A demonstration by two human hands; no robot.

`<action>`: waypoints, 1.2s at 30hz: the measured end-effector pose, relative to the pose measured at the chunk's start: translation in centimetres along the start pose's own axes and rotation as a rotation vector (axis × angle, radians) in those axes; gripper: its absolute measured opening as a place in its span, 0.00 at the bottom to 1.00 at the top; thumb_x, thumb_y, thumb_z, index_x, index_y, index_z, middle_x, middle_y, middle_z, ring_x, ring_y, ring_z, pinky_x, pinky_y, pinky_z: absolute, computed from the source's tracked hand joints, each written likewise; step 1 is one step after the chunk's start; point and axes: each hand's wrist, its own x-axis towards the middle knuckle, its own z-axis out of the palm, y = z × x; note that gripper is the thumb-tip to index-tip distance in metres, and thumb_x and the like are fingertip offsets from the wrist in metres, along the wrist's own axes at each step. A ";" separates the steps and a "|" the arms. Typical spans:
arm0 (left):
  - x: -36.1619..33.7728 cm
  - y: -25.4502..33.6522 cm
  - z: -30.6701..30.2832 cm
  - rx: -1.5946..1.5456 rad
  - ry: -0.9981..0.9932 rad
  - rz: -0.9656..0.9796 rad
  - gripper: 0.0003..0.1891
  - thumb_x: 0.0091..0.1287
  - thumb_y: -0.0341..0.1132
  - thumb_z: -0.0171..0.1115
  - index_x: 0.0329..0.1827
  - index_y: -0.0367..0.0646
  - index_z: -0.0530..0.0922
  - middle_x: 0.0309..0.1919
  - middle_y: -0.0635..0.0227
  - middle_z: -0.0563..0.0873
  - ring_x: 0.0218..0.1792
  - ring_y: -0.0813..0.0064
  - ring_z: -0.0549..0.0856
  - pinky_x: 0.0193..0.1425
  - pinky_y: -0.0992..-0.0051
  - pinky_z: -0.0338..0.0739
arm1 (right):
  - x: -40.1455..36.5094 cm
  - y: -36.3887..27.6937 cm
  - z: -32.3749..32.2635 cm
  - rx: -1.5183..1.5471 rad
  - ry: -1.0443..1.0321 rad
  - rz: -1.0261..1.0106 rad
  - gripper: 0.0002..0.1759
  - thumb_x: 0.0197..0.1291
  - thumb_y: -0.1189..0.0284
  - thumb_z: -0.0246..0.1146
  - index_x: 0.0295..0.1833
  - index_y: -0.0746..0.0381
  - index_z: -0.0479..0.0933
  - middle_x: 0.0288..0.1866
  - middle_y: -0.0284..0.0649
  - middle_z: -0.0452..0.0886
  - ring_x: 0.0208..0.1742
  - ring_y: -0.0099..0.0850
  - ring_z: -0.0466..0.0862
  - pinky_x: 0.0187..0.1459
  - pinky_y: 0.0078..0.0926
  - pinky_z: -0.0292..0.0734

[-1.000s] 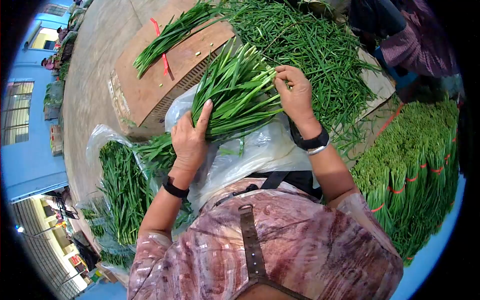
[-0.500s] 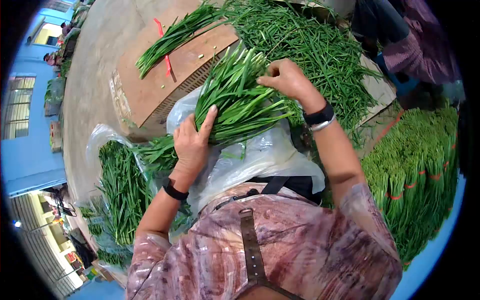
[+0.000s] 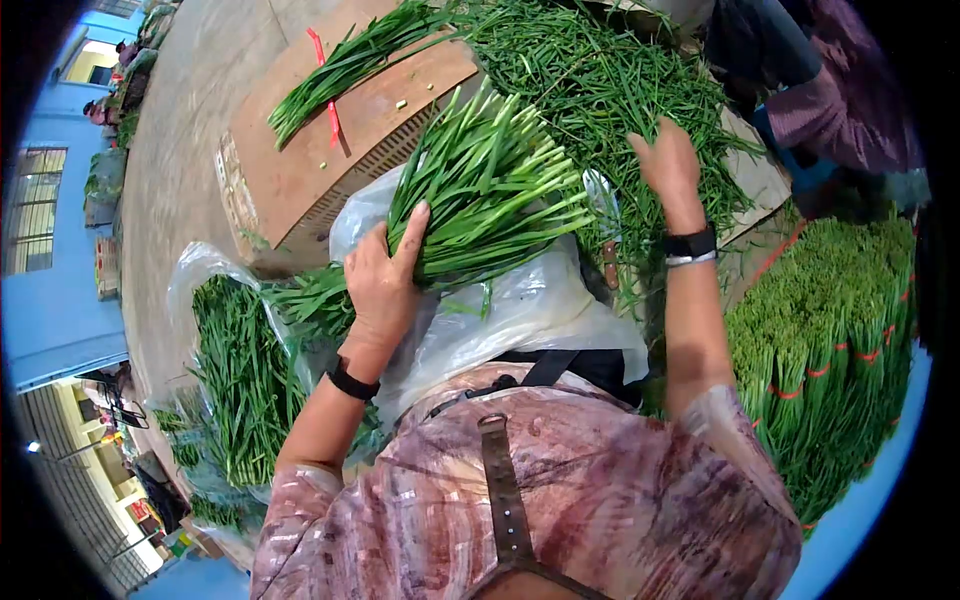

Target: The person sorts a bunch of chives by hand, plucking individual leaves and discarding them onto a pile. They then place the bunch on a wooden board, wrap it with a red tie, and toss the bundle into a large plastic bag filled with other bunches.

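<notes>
In my left hand (image 3: 382,275) is a thick bunch of garlic chives (image 3: 490,190), the thumb lying across the leaves and the pale cut ends fanned to the upper right. The bunch rests over a clear plastic sheet (image 3: 520,310) on my lap. My right hand (image 3: 672,170) is apart from the bunch, over a large heap of loose green leaves (image 3: 560,65). Its thumb stands away from the fingers, and nothing shows between them. Between the bunch and the heap lies a knife (image 3: 611,265) with a wooden handle, its blade pointing away from me.
A board-topped crate (image 3: 290,190) ahead bears chives (image 3: 350,75) lying across a red tie (image 3: 333,122). Bagged chives (image 3: 245,390) stand at my left. Upright bundles with red bands (image 3: 825,370) stand at the right. Another person (image 3: 840,90) is at the upper right.
My right hand has left the cut ends of the bunch and moved right over the loose heap. The knife has come into view. My left hand keeps its hold.
</notes>
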 end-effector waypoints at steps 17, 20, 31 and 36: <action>-0.2 0.0 0.3 0.024 0.031 0.027 0.34 0.55 0.31 0.61 0.69 0.66 0.70 0.44 0.60 0.77 0.40 0.64 0.78 0.42 0.69 0.67 | -0.5 -8.3 -0.1 0.472 -0.064 -0.264 0.12 0.56 0.69 0.59 0.27 0.67 0.77 0.33 0.52 0.81 0.44 0.49 0.82 0.45 0.44 0.77; -0.3 -0.1 0.2 0.019 0.029 0.026 0.34 0.55 0.31 0.61 0.69 0.65 0.70 0.44 0.60 0.78 0.40 0.64 0.78 0.42 0.69 0.67 | 2.7 -2.9 0.6 0.093 0.023 -0.265 0.16 0.59 0.62 0.59 0.31 0.64 0.79 0.37 0.50 0.83 0.42 0.50 0.82 0.43 0.45 0.77; -0.3 -0.5 1.2 0.016 0.087 0.027 0.36 0.56 0.27 0.59 0.72 0.53 0.65 0.44 0.59 0.78 0.41 0.63 0.78 0.42 0.67 0.68 | 1.4 -8.3 2.7 0.517 -0.657 -0.127 0.15 0.46 0.70 0.71 0.32 0.68 0.74 0.25 0.32 0.74 0.27 0.20 0.72 0.29 0.22 0.70; -0.3 -0.5 1.4 -0.168 0.104 -0.070 0.41 0.53 0.25 0.61 0.74 0.46 0.59 0.42 0.60 0.78 0.40 0.63 0.78 0.40 0.67 0.68 | -1.0 -8.8 1.0 0.662 -0.340 -0.064 0.12 0.47 0.72 0.68 0.33 0.66 0.73 0.22 0.43 0.76 0.24 0.37 0.79 0.30 0.31 0.75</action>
